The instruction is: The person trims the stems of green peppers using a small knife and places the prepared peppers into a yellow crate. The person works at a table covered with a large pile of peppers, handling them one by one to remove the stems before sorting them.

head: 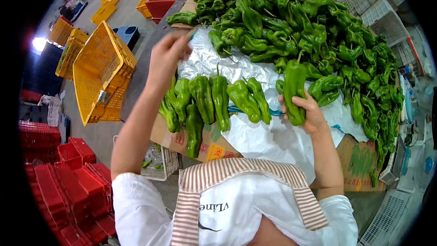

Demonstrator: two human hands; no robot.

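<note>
In my right hand point(307, 109) is a large green pepper point(295, 89), stem pointing away from me. Blurred, my left hand point(172, 48) hovers at the left edge of a silvery plastic sheet point(205, 55); its fingers are bent together beside a bit of teal, and whether they grip anything is unclear. Between the hands, several green peppers point(218, 101) lie side by side in a loose row, stems mostly away from me. One more pepper point(194, 130) lies nearer my body, partly overlapping the row. A big heap of green peppers point(290, 17) covers the far and right parts of the table.
Printed cardboard point(362, 164) lies under the sheet. Left of the table stand yellow plastic crates point(99, 72) and stacked red crates point(68, 191). A white basket point(167, 164) with a few peppers is below the table's near left edge. White crates point(384, 21) stand at the far right.
</note>
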